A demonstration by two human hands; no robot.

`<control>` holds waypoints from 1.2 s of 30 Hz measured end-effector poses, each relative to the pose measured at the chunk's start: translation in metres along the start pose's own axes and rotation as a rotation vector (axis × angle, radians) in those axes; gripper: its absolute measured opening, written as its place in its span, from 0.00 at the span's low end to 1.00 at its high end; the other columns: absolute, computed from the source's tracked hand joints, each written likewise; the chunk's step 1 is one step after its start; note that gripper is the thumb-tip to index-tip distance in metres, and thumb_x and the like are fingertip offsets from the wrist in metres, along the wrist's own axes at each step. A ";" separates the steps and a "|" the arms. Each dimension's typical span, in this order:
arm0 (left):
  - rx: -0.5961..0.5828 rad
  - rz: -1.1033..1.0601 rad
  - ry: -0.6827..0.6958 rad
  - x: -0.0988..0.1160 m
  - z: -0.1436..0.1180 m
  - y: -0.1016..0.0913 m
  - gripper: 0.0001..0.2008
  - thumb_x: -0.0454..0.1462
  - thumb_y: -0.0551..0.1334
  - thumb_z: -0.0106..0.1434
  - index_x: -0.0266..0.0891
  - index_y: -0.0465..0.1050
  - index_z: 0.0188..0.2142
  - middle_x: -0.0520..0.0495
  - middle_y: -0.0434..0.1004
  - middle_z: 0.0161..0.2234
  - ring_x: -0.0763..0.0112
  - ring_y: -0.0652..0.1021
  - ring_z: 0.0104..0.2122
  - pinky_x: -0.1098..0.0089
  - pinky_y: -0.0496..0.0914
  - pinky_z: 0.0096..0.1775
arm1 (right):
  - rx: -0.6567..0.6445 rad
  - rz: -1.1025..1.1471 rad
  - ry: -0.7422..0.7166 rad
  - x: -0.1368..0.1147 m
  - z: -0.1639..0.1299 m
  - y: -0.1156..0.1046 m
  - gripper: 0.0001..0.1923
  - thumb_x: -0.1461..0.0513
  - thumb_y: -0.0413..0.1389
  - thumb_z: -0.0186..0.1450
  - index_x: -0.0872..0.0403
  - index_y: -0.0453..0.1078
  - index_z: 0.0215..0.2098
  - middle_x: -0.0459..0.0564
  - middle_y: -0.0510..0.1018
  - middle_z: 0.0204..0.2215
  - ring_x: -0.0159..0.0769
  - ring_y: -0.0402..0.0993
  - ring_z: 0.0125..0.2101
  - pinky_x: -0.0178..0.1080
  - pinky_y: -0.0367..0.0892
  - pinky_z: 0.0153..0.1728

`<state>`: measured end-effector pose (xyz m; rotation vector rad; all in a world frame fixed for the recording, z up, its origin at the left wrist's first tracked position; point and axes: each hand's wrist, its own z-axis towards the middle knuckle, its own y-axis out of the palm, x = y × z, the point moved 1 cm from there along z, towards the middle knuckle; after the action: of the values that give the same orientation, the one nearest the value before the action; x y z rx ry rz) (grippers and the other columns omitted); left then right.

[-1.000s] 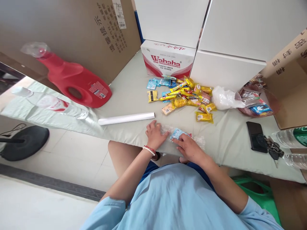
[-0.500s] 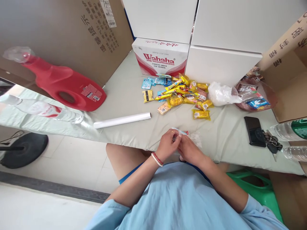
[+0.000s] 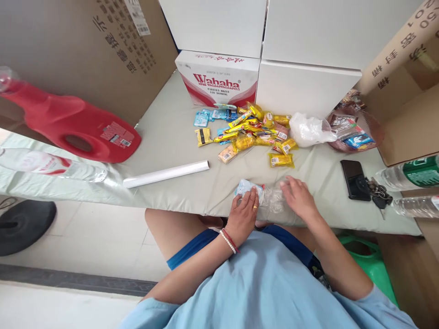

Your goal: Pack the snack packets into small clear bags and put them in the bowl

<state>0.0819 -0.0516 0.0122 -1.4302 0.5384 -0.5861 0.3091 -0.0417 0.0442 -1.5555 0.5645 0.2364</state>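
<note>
My left hand [image 3: 243, 211] lies flat, fingers stretched out, over a light blue and white packet [image 3: 244, 186] close to the table's front edge. Part of that packet is under the fingers. Just right of it a crumpled clear plastic bag [image 3: 272, 199] rests on the cloth. My right hand [image 3: 300, 199] hovers at the bag's right side, fingers apart and holding nothing I can see. Beyond the hands lies a pile of yellow-wrapped snacks [image 3: 255, 132], with light blue packets [image 3: 201, 118] at its left and one yellow snack [image 3: 281, 160] nearer me.
A white paper roll [image 3: 166, 174], a red jug [image 3: 78, 121] and a water bottle [image 3: 56, 165] lie left. To the right are a white plastic bag [image 3: 310, 130], a snack bowl [image 3: 373, 128], a phone [image 3: 356, 180] and keys [image 3: 379, 194]. A Wahaha box [image 3: 219, 80] stands behind.
My hands have parted: the right moved right, away from the left. My left hand has flattened onto the packet, and more of the packet and clear bag shows. The view shifted slightly.
</note>
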 end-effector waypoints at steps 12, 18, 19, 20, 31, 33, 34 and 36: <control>0.000 -0.041 -0.038 0.005 -0.003 0.005 0.30 0.34 0.53 0.71 0.31 0.58 0.72 0.35 0.51 0.74 0.54 0.64 0.69 0.51 0.60 0.66 | -0.184 0.374 0.000 -0.010 -0.023 0.011 0.08 0.56 0.50 0.72 0.48 0.70 0.42 0.48 0.79 0.35 0.41 0.80 0.32 0.41 0.74 0.35; 0.034 -0.142 -0.012 0.002 0.001 0.005 0.25 0.31 0.54 0.70 0.27 0.68 0.64 0.29 0.66 0.68 0.49 0.66 0.68 0.47 0.63 0.65 | -0.222 0.409 -0.254 -0.062 0.009 0.029 0.11 0.65 0.50 0.68 0.49 0.75 0.40 0.48 0.82 0.36 0.39 0.80 0.37 0.40 0.72 0.44; 0.051 -0.194 -0.022 -0.002 0.002 0.003 0.24 0.31 0.55 0.69 0.26 0.70 0.63 0.29 0.69 0.66 0.48 0.67 0.67 0.46 0.64 0.64 | -0.219 0.365 -0.290 -0.069 0.017 0.036 0.11 0.66 0.50 0.67 0.50 0.75 0.36 0.49 0.82 0.37 0.39 0.79 0.39 0.41 0.72 0.46; 0.074 -0.265 -0.033 -0.007 0.001 0.001 0.23 0.31 0.56 0.68 0.27 0.71 0.61 0.30 0.72 0.64 0.48 0.68 0.67 0.47 0.65 0.64 | -0.217 0.333 -0.314 -0.075 0.023 0.042 0.11 0.67 0.50 0.67 0.50 0.74 0.35 0.50 0.82 0.36 0.39 0.78 0.40 0.41 0.71 0.46; 0.317 -0.625 -0.612 -0.056 0.006 0.009 0.14 0.44 0.63 0.68 0.38 0.75 0.48 0.38 0.77 0.44 0.53 0.78 0.46 0.51 0.74 0.50 | -0.169 0.435 -0.392 -0.060 0.020 0.065 0.10 0.66 0.49 0.68 0.50 0.71 0.42 0.52 0.77 0.40 0.40 0.75 0.42 0.42 0.70 0.46; 0.266 -0.633 -0.558 -0.049 0.017 0.011 0.13 0.43 0.65 0.66 0.38 0.74 0.47 0.41 0.76 0.41 0.55 0.78 0.43 0.54 0.75 0.47 | -0.199 0.502 -0.344 -0.061 0.016 0.059 0.08 0.59 0.51 0.71 0.49 0.72 0.43 0.51 0.78 0.41 0.40 0.75 0.41 0.42 0.70 0.45; 0.283 -0.631 -0.532 -0.043 0.022 0.010 0.13 0.42 0.65 0.65 0.38 0.73 0.47 0.42 0.76 0.41 0.56 0.78 0.42 0.56 0.75 0.46 | -0.219 0.546 -0.308 -0.061 0.012 0.055 0.10 0.55 0.51 0.72 0.49 0.72 0.43 0.50 0.78 0.41 0.40 0.75 0.40 0.43 0.71 0.44; 0.363 -0.609 -0.485 -0.030 0.027 0.004 0.14 0.38 0.64 0.66 0.38 0.71 0.50 0.41 0.75 0.42 0.58 0.78 0.41 0.59 0.75 0.43 | -0.258 0.687 -0.208 -0.061 0.002 0.045 0.15 0.48 0.51 0.73 0.48 0.71 0.44 0.49 0.78 0.41 0.40 0.76 0.40 0.43 0.72 0.44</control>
<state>0.0775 -0.0116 0.0096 -1.3117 -0.3911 -0.7353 0.2354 -0.0259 0.0342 -1.5080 0.9156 1.0134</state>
